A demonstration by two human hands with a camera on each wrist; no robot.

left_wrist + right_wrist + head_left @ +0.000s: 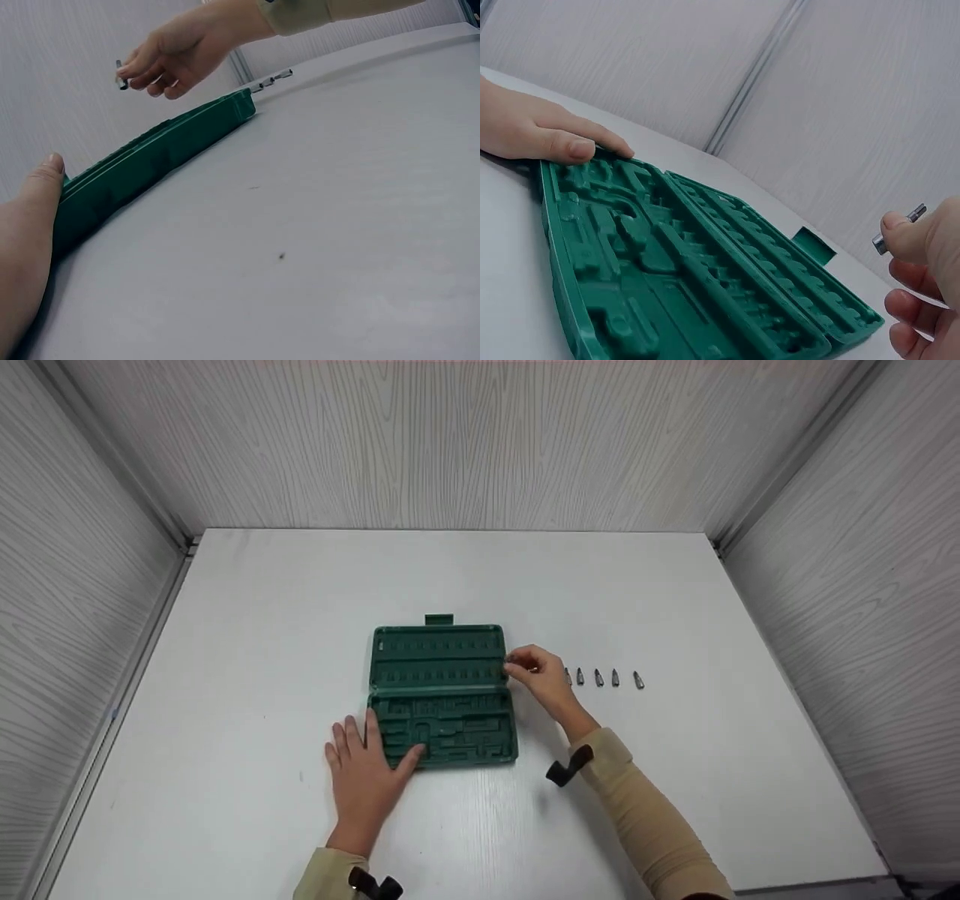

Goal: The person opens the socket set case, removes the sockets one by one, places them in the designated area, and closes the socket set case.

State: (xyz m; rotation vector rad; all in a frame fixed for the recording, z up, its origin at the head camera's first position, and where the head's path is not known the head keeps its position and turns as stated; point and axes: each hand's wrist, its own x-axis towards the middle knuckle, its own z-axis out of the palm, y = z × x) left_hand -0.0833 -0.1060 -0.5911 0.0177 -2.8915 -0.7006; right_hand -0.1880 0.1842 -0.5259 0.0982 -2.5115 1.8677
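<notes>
A green plastic tool case (442, 727) lies opened flat, its moulded trays facing up. My left hand (364, 784) rests at its front left corner, fingers spread along the left side and the thumb over the front rim. In the right wrist view, the left thumb (562, 146) lies across the case's edge. My right hand (546, 679) is at the right edge of the lid half, above the case in the left wrist view. Its thumb and fingers pinch a small silver screwdriver bit (880, 243) with a narrow tip.
Several similar metal bits (598, 678) stand out in a loose row on the white table (675, 607), right of the case. A green latch (439, 619) sticks out from the lid's far edge. Grey wood-grain panels (450, 450) wall the table's back and sides.
</notes>
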